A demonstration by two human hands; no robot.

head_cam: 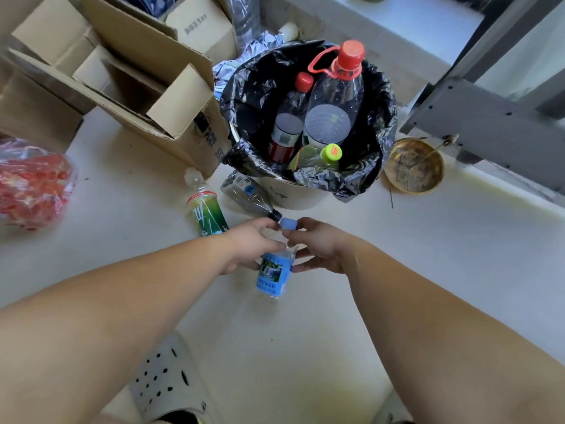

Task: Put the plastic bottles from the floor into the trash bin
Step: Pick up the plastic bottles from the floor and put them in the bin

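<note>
A small bottle with a blue label and blue cap [273,275] hangs above the floor between both hands. My left hand [249,244] grips its left side and my right hand [321,244] its right side, fingers near the cap. The trash bin [293,195], lined with a black bag, stands just beyond and holds a large red-capped bottle [336,96], a smaller red-capped bottle [289,127] and a green-capped bottle [318,157]. On the floor in front of the bin lie a green-labelled bottle [206,206] and a clear black-capped bottle [249,194].
Open cardboard boxes [137,87] crowd the left of the bin. A red plastic bag [30,182] lies at far left. A brass dish [412,166] sits right of the bin beside a grey metal frame [489,117]. A perforated white shoe [165,381] is at bottom.
</note>
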